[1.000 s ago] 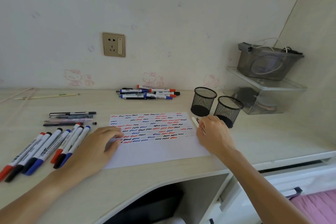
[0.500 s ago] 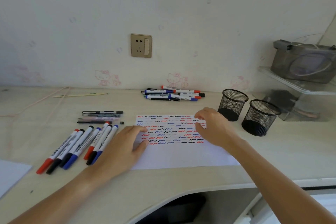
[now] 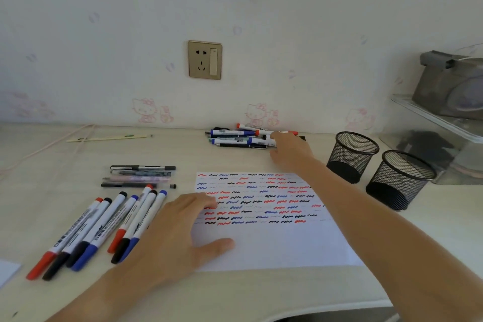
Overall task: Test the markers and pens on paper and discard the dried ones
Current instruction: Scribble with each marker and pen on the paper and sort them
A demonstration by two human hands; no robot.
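Fingers of the right hand [image 3: 290,150] reach into the far marker pile [image 3: 243,136] by the wall; whether its grip pinches one, I cannot tell. Left hand [image 3: 177,232] lies flat, fingers spread, on the paper [image 3: 274,243]. Seven markers [image 3: 104,225] lie left on the counter [image 3: 52,165].

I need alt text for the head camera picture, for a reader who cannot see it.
A person's right hand reaches a pile of markers by the wall, while the left hand lies flat on paper covered with squiggles. More markers lie left, two mesh cups right.
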